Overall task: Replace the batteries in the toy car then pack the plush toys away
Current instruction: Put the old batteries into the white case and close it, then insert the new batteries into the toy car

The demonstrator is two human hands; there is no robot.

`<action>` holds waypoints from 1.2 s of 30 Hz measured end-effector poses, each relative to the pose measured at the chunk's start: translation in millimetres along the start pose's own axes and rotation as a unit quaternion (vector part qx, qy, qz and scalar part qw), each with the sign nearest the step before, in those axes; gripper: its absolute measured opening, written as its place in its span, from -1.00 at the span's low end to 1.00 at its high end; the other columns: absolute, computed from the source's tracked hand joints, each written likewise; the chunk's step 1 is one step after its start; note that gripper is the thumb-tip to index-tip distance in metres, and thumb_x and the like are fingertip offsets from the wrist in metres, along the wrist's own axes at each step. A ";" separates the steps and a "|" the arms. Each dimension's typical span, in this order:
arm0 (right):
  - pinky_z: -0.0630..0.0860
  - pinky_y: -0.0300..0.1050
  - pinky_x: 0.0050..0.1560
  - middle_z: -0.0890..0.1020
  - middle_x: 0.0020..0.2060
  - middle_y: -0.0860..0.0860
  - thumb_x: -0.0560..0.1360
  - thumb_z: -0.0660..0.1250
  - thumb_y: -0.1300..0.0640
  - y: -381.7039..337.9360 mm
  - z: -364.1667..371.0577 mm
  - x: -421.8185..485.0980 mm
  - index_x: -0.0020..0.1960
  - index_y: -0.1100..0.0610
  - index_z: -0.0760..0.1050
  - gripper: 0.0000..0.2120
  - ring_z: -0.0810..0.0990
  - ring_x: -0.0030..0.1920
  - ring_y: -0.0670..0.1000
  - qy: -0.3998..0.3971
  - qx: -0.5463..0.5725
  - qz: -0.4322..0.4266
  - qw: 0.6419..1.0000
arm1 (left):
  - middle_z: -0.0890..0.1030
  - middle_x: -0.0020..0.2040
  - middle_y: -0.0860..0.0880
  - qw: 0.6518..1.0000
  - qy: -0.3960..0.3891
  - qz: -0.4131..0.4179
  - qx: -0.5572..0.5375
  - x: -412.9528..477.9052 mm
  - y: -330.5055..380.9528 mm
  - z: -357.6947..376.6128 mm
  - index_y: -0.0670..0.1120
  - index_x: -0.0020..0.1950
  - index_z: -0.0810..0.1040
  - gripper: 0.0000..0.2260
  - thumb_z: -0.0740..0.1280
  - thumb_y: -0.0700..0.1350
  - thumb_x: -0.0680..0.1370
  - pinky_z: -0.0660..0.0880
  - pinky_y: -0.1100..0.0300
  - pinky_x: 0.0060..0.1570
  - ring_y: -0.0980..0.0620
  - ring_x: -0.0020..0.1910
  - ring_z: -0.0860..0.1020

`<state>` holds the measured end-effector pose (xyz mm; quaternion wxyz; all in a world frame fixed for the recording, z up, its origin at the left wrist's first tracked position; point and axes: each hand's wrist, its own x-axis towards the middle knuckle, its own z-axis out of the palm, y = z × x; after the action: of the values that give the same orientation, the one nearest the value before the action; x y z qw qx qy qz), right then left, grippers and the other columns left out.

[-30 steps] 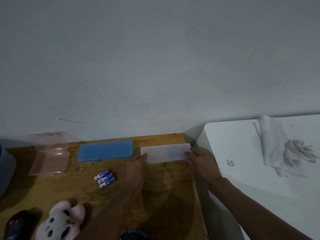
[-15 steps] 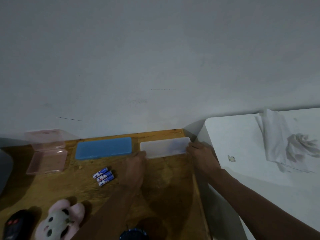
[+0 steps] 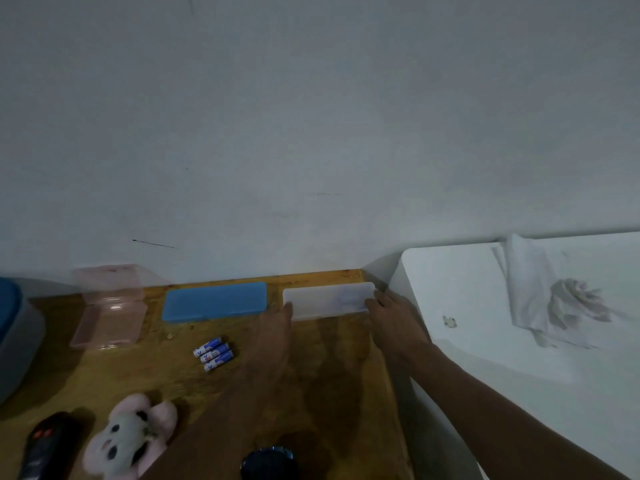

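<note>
Both hands were on the white case, which lay flat at the back R corner of the wooden table, close to the wall, and looked closed. Its long axis ran L-R, approx parallel w/ the table's rear edge, so each short end faced one hand: left hand at the L end, right hand at the R end. The left hand's fingers looked straight, tips touching the end of the case, not wrapped round it. The right hand's fingers lay against the R end near its far corner, too blurred to tell if they curled over it or only pressed. Neither hand was clearly nearer: the case sat btwn them, both arms reaching fwd.

The other task things were well apart from the hands. Three batteries lay side by side, loose on the table, L of the left forearm. The pink plush toy was at the near L. Beside it was what was prob. the toy car, a dark shape w/ red spots, too dim to be sure. A blue case, closed, lay just L of the white one on the same axis, w/ an open pink case further L.

The step in hand looked like opening or pulling in the white case. W/ hands at opposite ends, a lift or slide toward the body would keep it level
</note>
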<state>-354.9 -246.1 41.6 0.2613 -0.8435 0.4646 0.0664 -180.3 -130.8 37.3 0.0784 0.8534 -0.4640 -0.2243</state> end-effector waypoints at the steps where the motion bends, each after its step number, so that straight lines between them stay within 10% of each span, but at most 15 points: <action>1: 0.37 0.06 0.37 0.49 0.30 0.03 0.44 0.13 -0.34 -2.2 0.1 -6.3 0.29 0.06 0.40 -0.39 0.47 0.29 0.05 0.011 -0.006 -0.013 1.000 | 0.39 0.43 -0.11 1.000 0.009 0.011 0.013 -3.5 -1.9 -1.9 -0.05 0.52 0.21 -0.49 0.27 -0.14 0.59 0.41 0.07 0.32 -0.07 0.37 0.41; 11: 0.41 -0.11 0.28 0.55 0.24 0.01 0.58 0.24 -0.02 -30.1 31.6 -89.6 0.28 0.08 0.45 -0.68 0.52 0.20 0.01 0.056 0.121 -0.044 0.990 | 0.56 0.29 -0.02 0.987 0.099 0.030 -0.122 -100.1 -24.3 -3.5 -0.04 0.34 0.52 -0.70 0.27 -0.08 0.60 0.39 0.20 0.23 0.02 0.23 0.52; 19: 0.51 -0.04 0.17 0.60 0.16 -0.08 0.51 0.24 -0.22 -53.0 70.9 -154.5 0.31 -0.11 0.43 -0.59 0.58 0.10 -0.04 0.033 0.128 -0.050 0.990 | 0.63 0.17 -0.06 0.977 0.095 0.017 -0.188 -180.1 -54.0 11.3 -0.07 0.43 0.41 -0.55 0.35 -0.09 0.55 0.48 0.12 0.18 -0.01 0.13 0.58; 26: 0.42 -0.07 0.28 0.51 0.31 0.03 0.57 0.25 -0.04 -65.8 111.3 -213.1 0.44 0.06 0.32 -0.53 0.49 0.28 0.02 -0.040 0.233 -0.005 0.972 | 0.54 0.26 -0.08 0.974 -0.014 0.015 -0.227 -231.3 -77.5 34.9 -0.19 0.35 0.43 -0.64 0.32 -0.14 0.58 0.38 0.21 0.03 -0.08 0.23 0.51; 31: 0.53 0.03 0.21 0.49 0.32 0.06 0.59 0.24 0.05 -76.2 137.3 -241.9 0.43 0.01 0.32 -0.58 0.50 0.25 0.05 -0.071 0.334 0.038 0.939 | 0.33 0.48 -0.04 0.950 -0.080 -0.020 -0.302 -262.9 -90.9 50.2 -0.01 0.57 0.05 -0.36 0.31 -0.12 0.59 0.41 0.05 0.31 -0.05 0.40 0.39; 36: 0.59 0.00 0.05 0.50 0.26 0.05 0.61 0.21 0.15 -88.1 143.9 -252.7 0.44 0.03 0.32 -0.60 0.50 0.15 0.03 -0.086 0.408 0.084 0.905 | 0.53 0.26 -0.11 0.919 -0.110 -0.024 -0.377 -274.9 -91.8 58.1 0.07 0.51 0.20 -0.47 0.30 -0.16 0.59 0.56 -0.07 0.13 -0.09 0.20 0.53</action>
<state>-405.3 53.5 41.7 0.6148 -0.6119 0.4964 -0.0354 -266.1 152.0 39.6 0.3371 0.7417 -0.3300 -0.4767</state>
